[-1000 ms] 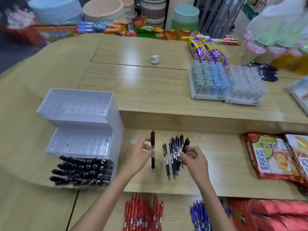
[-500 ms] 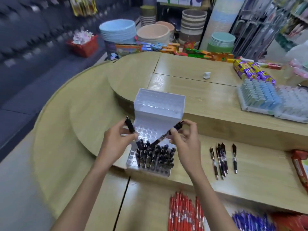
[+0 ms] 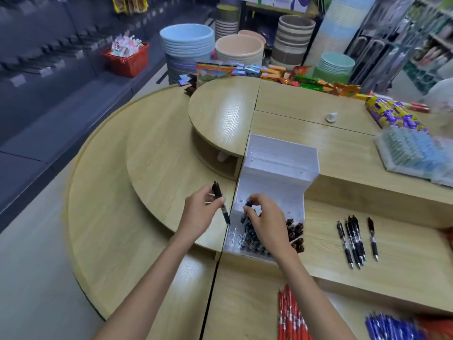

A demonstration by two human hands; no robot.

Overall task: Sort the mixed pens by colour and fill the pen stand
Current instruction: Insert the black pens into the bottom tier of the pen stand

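stepped white plastic pen stand (image 3: 279, 165), round holes; right hand (image 3: 266, 220) pinches a black pen (image 3: 245, 212) over it, left hand (image 3: 199, 213) grips another black pen (image 3: 220, 201), tilted.

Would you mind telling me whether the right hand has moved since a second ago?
Yes. The right hand has gone left, from the loose black pens to the pen stand, where it pinches a black pen over the lowest tier.

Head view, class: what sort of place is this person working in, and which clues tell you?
Probably a general-goods shop: stacked plastic basins, snack packets lining the wooden counter, and a red basket of small packaged goods.
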